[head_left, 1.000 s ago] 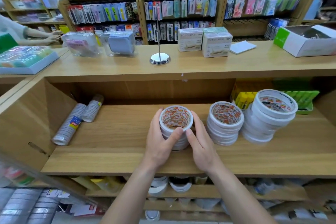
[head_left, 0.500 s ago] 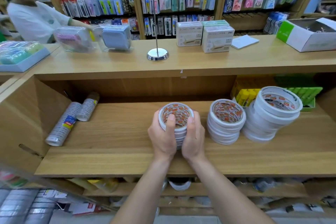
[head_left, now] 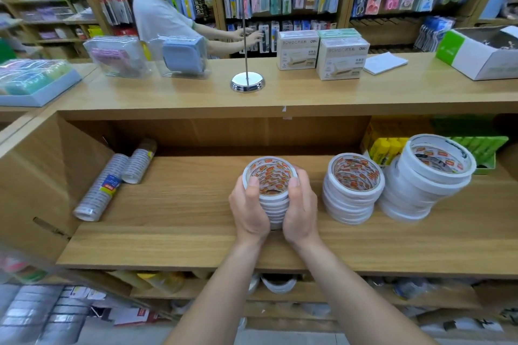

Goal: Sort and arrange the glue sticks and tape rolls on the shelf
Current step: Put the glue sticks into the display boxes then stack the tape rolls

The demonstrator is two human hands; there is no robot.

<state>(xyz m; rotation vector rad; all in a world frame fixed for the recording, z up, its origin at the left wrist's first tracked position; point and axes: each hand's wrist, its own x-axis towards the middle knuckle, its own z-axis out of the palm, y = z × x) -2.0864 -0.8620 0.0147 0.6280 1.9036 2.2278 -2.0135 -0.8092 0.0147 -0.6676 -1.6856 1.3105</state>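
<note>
A stack of several white tape rolls point(head_left: 273, 176) stands on the wooden shelf point(head_left: 179, 221). My left hand point(head_left: 249, 210) grips its left side and my right hand point(head_left: 301, 207) grips its right side, thumbs on the top rim. A second stack of tape rolls point(head_left: 351, 190) stands just to the right. A third, leaning stack of wider rolls point(head_left: 423, 179) stands further right. Yellow glue sticks point(head_left: 385, 148) sit in a box behind them, with green ones point(head_left: 482, 145) beside.
Two wrapped tubes of clear tape point(head_left: 98, 190) lean in the shelf's left corner. On the counter above stand a metal stand point(head_left: 247, 82), white boxes point(head_left: 340, 57) and packaged items. Another person point(head_left: 165, 17) reaches at the far shelves. A lower shelf holds more rolls point(head_left: 277, 283).
Both hands have closed in round the stack, from loosely framing it to gripping it with thumbs on top. The person behind the counter moved to the right.
</note>
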